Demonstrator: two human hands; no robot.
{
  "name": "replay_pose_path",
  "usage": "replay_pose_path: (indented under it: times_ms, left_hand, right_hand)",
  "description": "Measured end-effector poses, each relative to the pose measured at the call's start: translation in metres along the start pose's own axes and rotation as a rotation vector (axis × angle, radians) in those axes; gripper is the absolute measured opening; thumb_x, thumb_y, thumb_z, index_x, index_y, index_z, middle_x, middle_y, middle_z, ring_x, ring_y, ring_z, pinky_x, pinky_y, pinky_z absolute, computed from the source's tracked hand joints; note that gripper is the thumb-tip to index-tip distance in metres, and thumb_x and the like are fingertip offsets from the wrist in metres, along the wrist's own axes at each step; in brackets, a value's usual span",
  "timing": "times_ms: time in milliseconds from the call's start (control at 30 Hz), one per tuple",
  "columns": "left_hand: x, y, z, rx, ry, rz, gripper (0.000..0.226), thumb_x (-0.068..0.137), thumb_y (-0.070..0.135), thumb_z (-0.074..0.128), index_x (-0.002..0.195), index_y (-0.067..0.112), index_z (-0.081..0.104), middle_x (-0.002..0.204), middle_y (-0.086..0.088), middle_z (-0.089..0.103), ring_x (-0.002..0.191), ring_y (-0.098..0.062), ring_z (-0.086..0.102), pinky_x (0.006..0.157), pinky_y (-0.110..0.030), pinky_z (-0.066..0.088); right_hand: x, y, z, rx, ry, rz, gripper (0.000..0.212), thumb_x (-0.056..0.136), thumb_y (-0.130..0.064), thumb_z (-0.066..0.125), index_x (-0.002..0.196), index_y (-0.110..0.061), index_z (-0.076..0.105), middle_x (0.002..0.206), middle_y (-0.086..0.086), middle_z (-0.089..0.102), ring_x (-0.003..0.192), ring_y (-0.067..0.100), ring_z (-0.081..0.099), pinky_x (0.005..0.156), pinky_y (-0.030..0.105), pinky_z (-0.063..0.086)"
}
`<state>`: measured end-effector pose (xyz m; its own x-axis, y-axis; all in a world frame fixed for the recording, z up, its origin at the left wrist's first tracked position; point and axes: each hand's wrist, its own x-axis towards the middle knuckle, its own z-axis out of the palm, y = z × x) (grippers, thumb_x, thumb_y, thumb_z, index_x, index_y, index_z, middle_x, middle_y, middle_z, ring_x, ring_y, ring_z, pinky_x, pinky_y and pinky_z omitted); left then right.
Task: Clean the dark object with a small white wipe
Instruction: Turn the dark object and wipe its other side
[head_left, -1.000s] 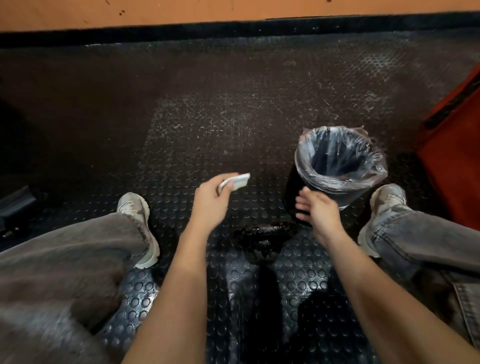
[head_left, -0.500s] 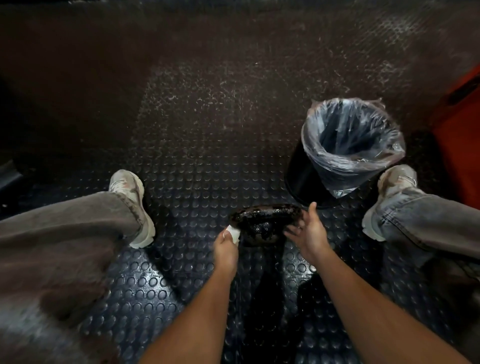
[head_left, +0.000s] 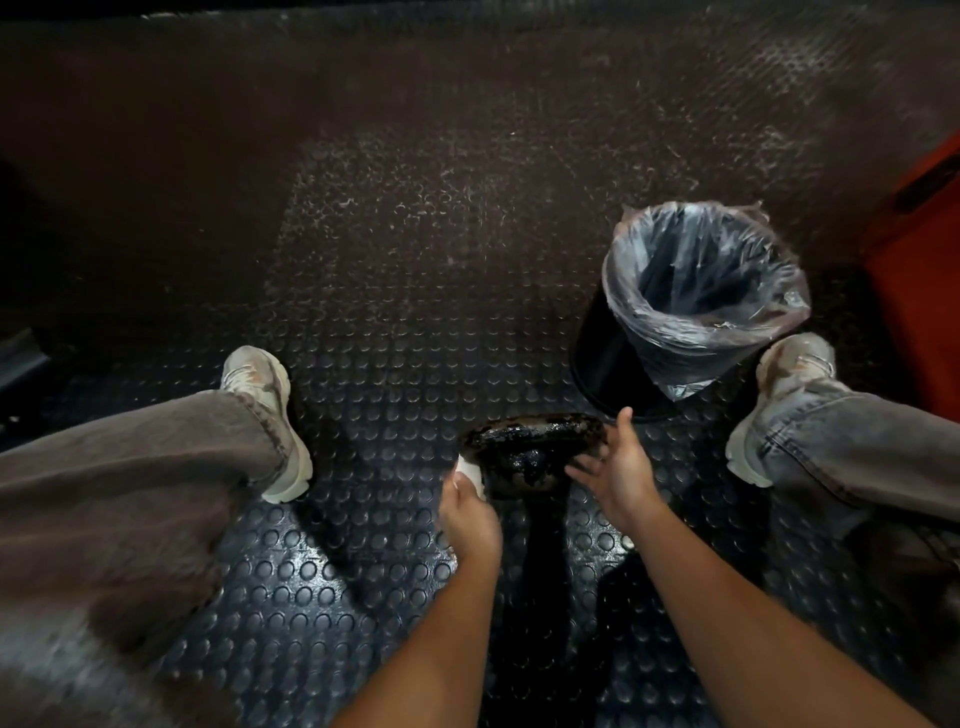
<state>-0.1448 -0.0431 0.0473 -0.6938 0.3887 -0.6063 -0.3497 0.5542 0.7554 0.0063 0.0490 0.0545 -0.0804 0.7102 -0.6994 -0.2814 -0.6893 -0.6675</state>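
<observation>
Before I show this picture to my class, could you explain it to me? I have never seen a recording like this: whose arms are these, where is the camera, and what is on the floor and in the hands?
There is no machine here. A person wears a wide-angle camera on the head, looking down, so you see their own arms, legs and shoes. The left hand holds a small white wipe against the left edge of the dark object, a glossy black rounded thing on the studded floor mat. The right hand has spread fingers touching the object's right side, seemingly steadying it. Behind that stands a black bin lined with a clear plastic bag. Something orange sits at the right edge; I cannot tell what it is.
</observation>
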Motion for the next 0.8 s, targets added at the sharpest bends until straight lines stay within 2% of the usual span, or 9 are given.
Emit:
replay_pose_path:
  times_ms: [100, 200, 233, 300, 433, 533, 633, 700, 800]
  left_hand:
    - [0.016, 0.022, 0.012, -0.160, 0.003, -0.081, 0.037, 0.108, 0.022, 0.040, 0.128, 0.000, 0.062, 0.118, -0.014, 0.066, 0.107, -0.029, 0.062, 0.093, -0.033, 0.046]
    - [0.009, 0.040, 0.005, -0.184, -0.019, 0.190, 0.039, 0.110, 0.020, 0.034, 0.125, 0.008, 0.069, 0.108, -0.028, 0.067, 0.093, -0.047, 0.057, 0.086, -0.046, 0.052]
    - [0.002, 0.039, 0.002, -0.202, -0.020, 0.277, 0.040, 0.111, 0.020, 0.034, 0.123, 0.009, 0.070, 0.110, -0.024, 0.069, 0.099, -0.045, 0.058, 0.091, -0.047, 0.051]
    - [-0.014, 0.029, -0.001, -0.171, 0.047, 0.292, 0.038, 0.110, 0.022, 0.035, 0.125, 0.010, 0.068, 0.107, -0.005, 0.071, 0.106, -0.029, 0.064, 0.087, -0.031, 0.052]
    - [-0.022, 0.016, 0.001, -0.067, 0.076, 0.136, 0.038, 0.109, 0.027, 0.037, 0.128, 0.008, 0.064, 0.104, -0.004, 0.064, 0.097, -0.021, 0.059, 0.083, -0.032, 0.044]
    - [0.003, 0.020, 0.008, -0.074, -0.041, -0.163, 0.033, 0.107, 0.020, 0.039, 0.117, 0.000, 0.064, 0.104, -0.014, 0.062, 0.094, -0.025, 0.054, 0.081, -0.031, 0.039]
    - [0.018, 0.032, 0.010, -0.170, -0.057, -0.229, 0.027, 0.107, 0.013, 0.039, 0.113, 0.003, 0.063, 0.092, -0.006, 0.062, 0.095, -0.023, 0.055, 0.084, -0.031, 0.043]
    - [0.015, 0.038, 0.010, -0.181, -0.005, -0.093, 0.031, 0.108, 0.014, 0.038, 0.116, 0.000, 0.064, 0.076, 0.003, 0.060, 0.081, -0.015, 0.055, 0.074, -0.026, 0.045]
    - [-0.008, 0.036, 0.003, -0.128, 0.087, 0.255, 0.033, 0.110, 0.021, 0.036, 0.112, 0.019, 0.069, 0.088, 0.010, 0.064, 0.081, 0.002, 0.061, 0.077, -0.013, 0.046]
  right_hand:
    - [0.000, 0.000, -0.002, 0.000, -0.017, 0.000, 0.077, 0.097, -0.072, 0.028, 0.138, -0.013, 0.056, 0.134, 0.011, 0.064, 0.123, 0.034, 0.060, 0.105, 0.054, 0.047]
    - [0.001, 0.000, -0.003, 0.019, -0.019, 0.011, 0.078, 0.096, -0.073, 0.028, 0.135, -0.012, 0.058, 0.129, 0.010, 0.066, 0.122, 0.035, 0.061, 0.104, 0.053, 0.047]
    - [0.002, -0.001, -0.002, 0.025, -0.017, 0.013, 0.079, 0.095, -0.073, 0.029, 0.135, -0.011, 0.058, 0.122, 0.007, 0.069, 0.122, 0.035, 0.061, 0.103, 0.053, 0.048]
    - [0.001, -0.001, -0.001, 0.026, -0.007, 0.017, 0.079, 0.096, -0.073, 0.029, 0.136, -0.010, 0.058, 0.102, 0.000, 0.070, 0.121, 0.035, 0.061, 0.102, 0.053, 0.049]
    - [0.000, 0.000, 0.002, 0.029, -0.019, 0.019, 0.077, 0.095, -0.074, 0.026, 0.137, -0.016, 0.056, 0.133, 0.007, 0.064, 0.123, 0.033, 0.060, 0.099, 0.051, 0.050]
    - [0.001, 0.002, -0.002, 0.013, -0.040, 0.015, 0.081, 0.094, -0.076, 0.026, 0.142, -0.017, 0.053, 0.139, 0.007, 0.061, 0.125, 0.032, 0.058, 0.103, 0.053, 0.048]
    - [0.001, 0.001, -0.004, 0.006, -0.049, 0.015, 0.083, 0.093, -0.077, 0.027, 0.144, -0.016, 0.051, 0.139, 0.007, 0.060, 0.127, 0.032, 0.057, 0.105, 0.054, 0.047]
    - [0.002, 0.001, -0.004, 0.002, -0.047, 0.020, 0.085, 0.092, -0.078, 0.028, 0.145, -0.016, 0.051, 0.140, 0.007, 0.060, 0.127, 0.032, 0.057, 0.103, 0.053, 0.048]
    - [0.002, 0.000, -0.003, 0.009, -0.041, 0.024, 0.084, 0.092, -0.078, 0.028, 0.143, -0.016, 0.053, 0.138, 0.007, 0.062, 0.125, 0.031, 0.059, 0.102, 0.052, 0.049]
